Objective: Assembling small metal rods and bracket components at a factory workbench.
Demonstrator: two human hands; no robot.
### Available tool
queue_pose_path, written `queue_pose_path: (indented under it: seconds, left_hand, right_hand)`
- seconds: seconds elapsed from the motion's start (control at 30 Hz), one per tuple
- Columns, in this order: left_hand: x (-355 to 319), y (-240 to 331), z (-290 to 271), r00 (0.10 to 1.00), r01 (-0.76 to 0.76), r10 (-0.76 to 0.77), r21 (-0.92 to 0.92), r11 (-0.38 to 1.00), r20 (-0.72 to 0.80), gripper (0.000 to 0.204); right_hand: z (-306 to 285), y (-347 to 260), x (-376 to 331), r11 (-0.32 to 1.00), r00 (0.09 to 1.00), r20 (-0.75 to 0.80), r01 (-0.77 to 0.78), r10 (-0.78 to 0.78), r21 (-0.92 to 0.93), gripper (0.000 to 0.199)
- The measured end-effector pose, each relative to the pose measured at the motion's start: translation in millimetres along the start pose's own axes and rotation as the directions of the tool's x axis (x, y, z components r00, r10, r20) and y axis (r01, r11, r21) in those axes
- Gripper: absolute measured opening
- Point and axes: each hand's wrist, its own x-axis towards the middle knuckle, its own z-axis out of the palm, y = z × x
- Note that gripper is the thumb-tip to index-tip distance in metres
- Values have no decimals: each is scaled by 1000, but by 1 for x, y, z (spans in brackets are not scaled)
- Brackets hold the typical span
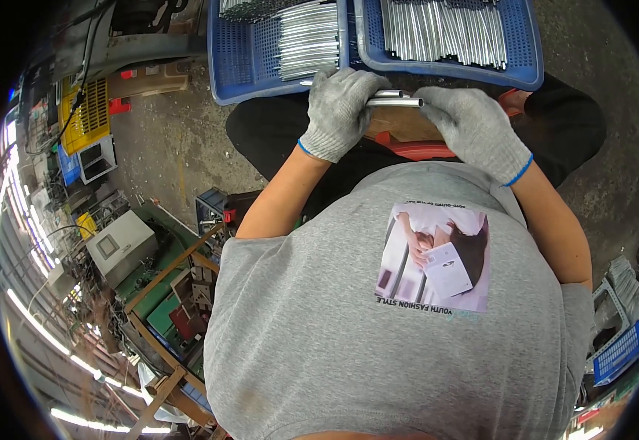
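Observation:
My left hand [340,110], in a grey knit glove with a blue cuff, is closed around thin silvery metal tubes [395,103]. Two tube ends stick out to the right of its fingers, and a thin tip shows on its left side. My right hand [476,132], gloved the same way, has its fingers curled together right beside those ends. Whatever its fingertips pinch, if anything, is hidden. Just beyond my hands are two blue plastic baskets, a left basket [243,92] and a right basket [473,73], both holding many similar tubes.
Between my legs, below the tubes, are a brown board [407,130] and a red curved piece [418,151]. Over the concrete floor [180,132] to the left lie a yellow crate [86,110] and a grey box-shaped machine [121,246]. A blue crate [619,353] sits at the lower right.

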Motion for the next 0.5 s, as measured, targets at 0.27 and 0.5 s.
queue_pose_path:
  seconds: [0.27, 0.5]
  left_hand:
    - [0, 2, 1, 999, 25, -26, -53, 998, -25, 29]
    - [-1, 6, 2, 998, 52, -53, -31, 998, -32, 27]
  right_hand:
    - [10, 19, 5, 1000, 998, -64, 26, -27, -16, 21]
    - [-3, 4, 4, 1000, 1000, 17, 11, -11, -1, 23]
